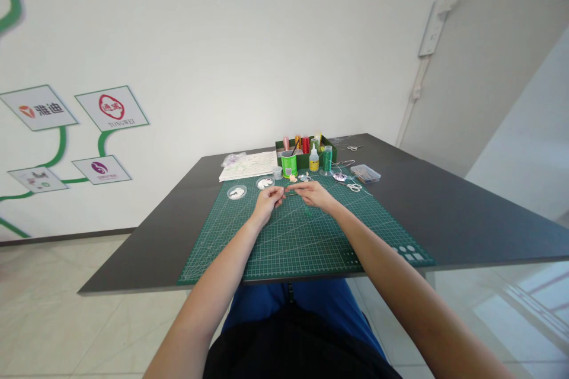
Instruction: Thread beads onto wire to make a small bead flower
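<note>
Over the green cutting mat (306, 243), both hands meet fingertip to fingertip. My left hand (269, 199) is closed in a pinch; whatever is between its fingers is too small to make out. My right hand (312, 194) reaches toward the left fingertips with its index finger stretched out and the other fingers curled, and its grip is unclear. A thin, light-coloured strand or stick (291, 193) shows between the hands. Just beyond them lie a small pale pink piece (293, 178) and two shallow round dishes, the nearer dish (237, 192) holding white and dark bits.
Behind stand a green can (288, 166), a glue bottle (313, 160), a green thread spool (328, 159) and a green box (303, 161) of spools. Small scissors (354, 188) and a clear plastic case (365, 173) lie right. White sheets (249, 166) lie back left.
</note>
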`<state>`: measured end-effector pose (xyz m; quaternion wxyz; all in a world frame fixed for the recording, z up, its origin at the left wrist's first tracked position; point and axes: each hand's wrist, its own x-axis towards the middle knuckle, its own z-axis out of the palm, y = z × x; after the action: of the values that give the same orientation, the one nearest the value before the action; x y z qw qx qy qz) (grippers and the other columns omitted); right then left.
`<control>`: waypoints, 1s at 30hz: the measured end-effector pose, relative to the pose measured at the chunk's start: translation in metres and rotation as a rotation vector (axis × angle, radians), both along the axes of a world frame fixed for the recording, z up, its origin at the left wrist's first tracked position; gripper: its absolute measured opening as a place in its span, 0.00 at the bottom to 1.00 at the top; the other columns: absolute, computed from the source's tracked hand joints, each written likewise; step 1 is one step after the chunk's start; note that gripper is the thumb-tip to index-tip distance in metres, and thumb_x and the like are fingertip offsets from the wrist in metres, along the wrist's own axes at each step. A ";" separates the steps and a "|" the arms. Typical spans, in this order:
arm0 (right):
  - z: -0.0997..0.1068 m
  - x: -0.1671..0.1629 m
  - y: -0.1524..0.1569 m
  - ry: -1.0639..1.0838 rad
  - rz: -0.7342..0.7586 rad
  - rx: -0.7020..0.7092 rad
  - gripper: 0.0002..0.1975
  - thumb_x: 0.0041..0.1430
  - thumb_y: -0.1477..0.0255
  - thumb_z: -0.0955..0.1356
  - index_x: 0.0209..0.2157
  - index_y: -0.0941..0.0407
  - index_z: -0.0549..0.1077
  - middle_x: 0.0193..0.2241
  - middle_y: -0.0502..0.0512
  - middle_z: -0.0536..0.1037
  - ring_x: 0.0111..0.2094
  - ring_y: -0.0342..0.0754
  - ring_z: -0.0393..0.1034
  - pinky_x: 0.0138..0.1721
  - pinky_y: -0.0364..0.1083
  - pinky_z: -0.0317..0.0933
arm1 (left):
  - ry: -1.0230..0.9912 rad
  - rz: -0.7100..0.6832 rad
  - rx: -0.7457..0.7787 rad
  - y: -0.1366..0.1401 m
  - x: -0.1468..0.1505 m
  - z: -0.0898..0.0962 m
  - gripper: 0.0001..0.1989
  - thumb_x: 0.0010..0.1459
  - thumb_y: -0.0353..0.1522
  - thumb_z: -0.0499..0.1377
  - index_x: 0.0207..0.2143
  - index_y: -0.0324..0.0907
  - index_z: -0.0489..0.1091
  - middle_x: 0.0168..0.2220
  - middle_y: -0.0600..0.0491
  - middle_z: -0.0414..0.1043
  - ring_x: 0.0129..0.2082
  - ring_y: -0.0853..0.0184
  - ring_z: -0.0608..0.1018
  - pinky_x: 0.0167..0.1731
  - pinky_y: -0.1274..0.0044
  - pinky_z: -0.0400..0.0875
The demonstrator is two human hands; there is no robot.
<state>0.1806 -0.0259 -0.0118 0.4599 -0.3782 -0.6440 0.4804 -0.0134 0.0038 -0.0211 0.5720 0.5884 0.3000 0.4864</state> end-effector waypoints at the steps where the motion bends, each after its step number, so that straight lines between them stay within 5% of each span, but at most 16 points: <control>1: 0.000 0.000 0.000 -0.002 0.000 0.002 0.25 0.57 0.62 0.70 0.50 0.66 0.78 0.11 0.38 0.53 0.13 0.36 0.43 0.17 0.40 0.40 | 0.004 0.006 0.001 0.000 0.000 0.001 0.26 0.40 0.50 0.72 0.29 0.36 0.74 0.22 0.55 0.69 0.17 0.77 0.63 0.17 0.81 0.51; 30: -0.003 0.000 0.002 0.026 0.012 -0.004 0.26 0.55 0.63 0.70 0.49 0.66 0.78 0.11 0.38 0.53 0.13 0.36 0.44 0.17 0.40 0.39 | 0.043 0.016 -0.017 -0.004 -0.001 0.003 0.25 0.42 0.49 0.72 0.31 0.39 0.72 0.23 0.56 0.69 0.17 0.77 0.61 0.17 0.81 0.48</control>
<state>0.1802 -0.0236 -0.0145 0.4645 -0.3693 -0.6391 0.4892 -0.0147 -0.0004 -0.0176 0.5664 0.5914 0.3211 0.4757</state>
